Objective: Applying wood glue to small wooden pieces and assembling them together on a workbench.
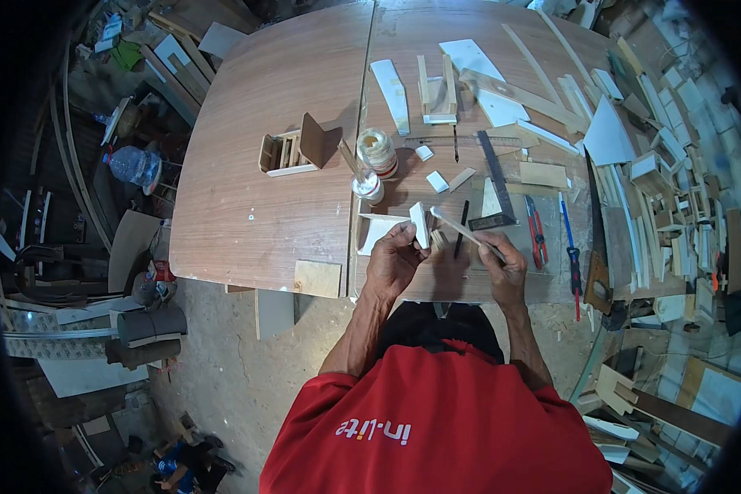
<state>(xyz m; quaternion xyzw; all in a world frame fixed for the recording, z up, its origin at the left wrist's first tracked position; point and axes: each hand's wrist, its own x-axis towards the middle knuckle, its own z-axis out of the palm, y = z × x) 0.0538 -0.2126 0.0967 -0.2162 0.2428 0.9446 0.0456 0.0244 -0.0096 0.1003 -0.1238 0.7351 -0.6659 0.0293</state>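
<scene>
My left hand (393,262) is closed on a small white-faced wooden piece (420,222), held up near the table's front edge. In my right hand (504,262) is a thin wooden stick (459,226), its whitish tip close to that piece; whether they touch I cannot tell. Beside my left hand stands a small white-walled tray-like wooden part (374,232), partly hidden by the fingers. Beyond it are a white jar (368,189) with a stick in it and a larger glass jar (377,151) of pale paste. A black pen (462,229) lies between my hands.
A small slatted wooden box (291,153) sits left of the jars. To the right lie a try square (497,181), a red cutter knife (537,234) and a blue-handled screwdriver (574,265). White panels (482,78) and wood strips lie farther back. Offcuts (671,222) crowd the right side.
</scene>
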